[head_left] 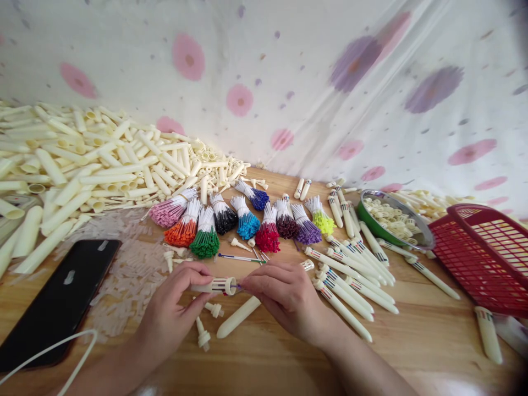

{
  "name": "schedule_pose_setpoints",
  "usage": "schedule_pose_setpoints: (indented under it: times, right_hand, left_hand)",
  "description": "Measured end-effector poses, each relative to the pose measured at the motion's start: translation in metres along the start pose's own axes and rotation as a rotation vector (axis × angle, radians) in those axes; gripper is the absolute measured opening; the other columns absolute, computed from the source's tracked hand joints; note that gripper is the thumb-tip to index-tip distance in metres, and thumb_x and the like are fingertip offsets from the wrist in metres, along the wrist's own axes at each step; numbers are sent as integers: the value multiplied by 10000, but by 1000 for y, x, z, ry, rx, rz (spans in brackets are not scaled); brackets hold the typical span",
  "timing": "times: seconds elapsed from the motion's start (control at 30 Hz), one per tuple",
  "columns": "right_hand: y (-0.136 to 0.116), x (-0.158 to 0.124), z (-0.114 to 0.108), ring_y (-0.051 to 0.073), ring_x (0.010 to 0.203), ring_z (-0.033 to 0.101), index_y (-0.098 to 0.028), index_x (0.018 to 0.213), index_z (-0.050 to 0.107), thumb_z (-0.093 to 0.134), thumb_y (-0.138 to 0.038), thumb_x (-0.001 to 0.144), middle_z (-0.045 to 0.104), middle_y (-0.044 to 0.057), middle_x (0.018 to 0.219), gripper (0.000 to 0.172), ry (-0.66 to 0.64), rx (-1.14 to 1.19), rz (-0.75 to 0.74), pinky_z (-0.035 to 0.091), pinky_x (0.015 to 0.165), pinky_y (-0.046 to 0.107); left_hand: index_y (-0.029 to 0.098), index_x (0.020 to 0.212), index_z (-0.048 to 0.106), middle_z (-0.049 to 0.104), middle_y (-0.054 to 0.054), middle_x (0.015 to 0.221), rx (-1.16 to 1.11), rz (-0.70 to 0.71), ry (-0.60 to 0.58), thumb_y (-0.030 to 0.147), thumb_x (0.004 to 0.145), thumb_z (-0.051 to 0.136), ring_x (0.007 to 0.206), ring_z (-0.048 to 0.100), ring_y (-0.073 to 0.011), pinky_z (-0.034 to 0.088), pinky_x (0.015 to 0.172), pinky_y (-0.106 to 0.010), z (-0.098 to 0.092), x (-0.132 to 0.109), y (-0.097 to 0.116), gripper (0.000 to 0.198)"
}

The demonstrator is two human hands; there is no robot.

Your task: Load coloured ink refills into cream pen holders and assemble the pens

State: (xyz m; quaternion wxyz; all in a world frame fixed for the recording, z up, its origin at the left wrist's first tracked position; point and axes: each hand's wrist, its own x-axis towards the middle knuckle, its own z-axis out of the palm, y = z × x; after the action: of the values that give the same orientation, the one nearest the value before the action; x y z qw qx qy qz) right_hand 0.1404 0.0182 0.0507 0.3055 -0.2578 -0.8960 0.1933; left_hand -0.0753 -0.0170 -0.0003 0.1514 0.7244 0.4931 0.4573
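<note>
My left hand [177, 302] is closed around a cream multicolour pen top [223, 285] with coloured sliders in its slots, its open end facing right. At that opening, the fingers of my right hand [289, 297] pinch a small purple piece [236, 286], perhaps a refill's end; most of it is hidden. Beneath my hands lies a cream pen barrel [239, 317]. Small cream plugs [203, 335] lie near my left hand. Just beyond are bundles of white refills with coloured ends, among them green [205, 242], red [268, 236] and purple [307, 228].
Cream barrels [103, 159] are heaped at the left, behind clear plastic bits [124, 286] and a black phone [53, 302] with a white cable [78, 341]. Assembled pens [346, 291] lie right, near a green bowl [365, 214] of parts and a red basket [478, 253]. A flowered curtain [264, 66] hangs behind.
</note>
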Motion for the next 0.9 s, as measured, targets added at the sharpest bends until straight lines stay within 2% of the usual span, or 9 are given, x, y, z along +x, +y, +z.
schedule_pose_setpoints:
  times: [0.13, 0.43, 0.63, 0.73, 0.83, 0.9]
  right_hand:
    - [-3, 1, 10, 145, 678, 605, -141, 923, 651, 504, -110, 861, 683, 71, 774, 163, 38, 90, 103, 454, 594, 230]
    - [-15, 0, 33, 118, 599, 562, -161, 773, 693, 598, -136, 799, 656, 22, 668, 101, 161, 298, 448, 417, 571, 211]
    - [-17, 2, 35, 132, 623, 569, -170, 774, 721, 597, -182, 796, 667, 37, 684, 127, 214, 453, 513, 421, 596, 237]
    - [-16, 3, 36, 125, 628, 571, -179, 765, 727, 632, -249, 770, 664, 30, 675, 118, 246, 721, 638, 437, 605, 236]
    - [-14, 5, 39, 98, 549, 554, -175, 739, 728, 720, -349, 675, 643, 6, 602, 185, 221, 1105, 886, 456, 575, 226]
    - [-14, 6, 40, 87, 510, 546, -158, 711, 725, 778, -386, 584, 639, 4, 578, 266, 215, 1260, 1028, 467, 552, 224]
  left_hand:
    - [212, 836, 552, 620, -14, 886, 40, 55, -8, 86, 789, 553, 818, 632, -148, 522, 729, -251, -1, -1, 0, 135]
    - [184, 847, 582, 645, -32, 853, 154, 224, 49, 89, 829, 523, 781, 639, -144, 522, 729, -251, -4, 3, 1, 113]
    - [171, 889, 601, 651, -43, 879, 217, 325, 42, 76, 835, 531, 808, 638, -148, 523, 745, -265, -11, 6, 3, 130]
    - [159, 905, 603, 646, -52, 900, 234, 327, 34, 84, 846, 528, 822, 633, -147, 520, 744, -260, -13, 7, 4, 121]
    - [154, 910, 611, 651, -55, 904, 263, 343, 28, 74, 838, 539, 833, 629, -154, 510, 762, -273, -14, 7, 3, 129]
    - [155, 909, 618, 657, -54, 895, 279, 362, 25, 62, 829, 546, 830, 629, -158, 504, 772, -282, -14, 7, 2, 143]
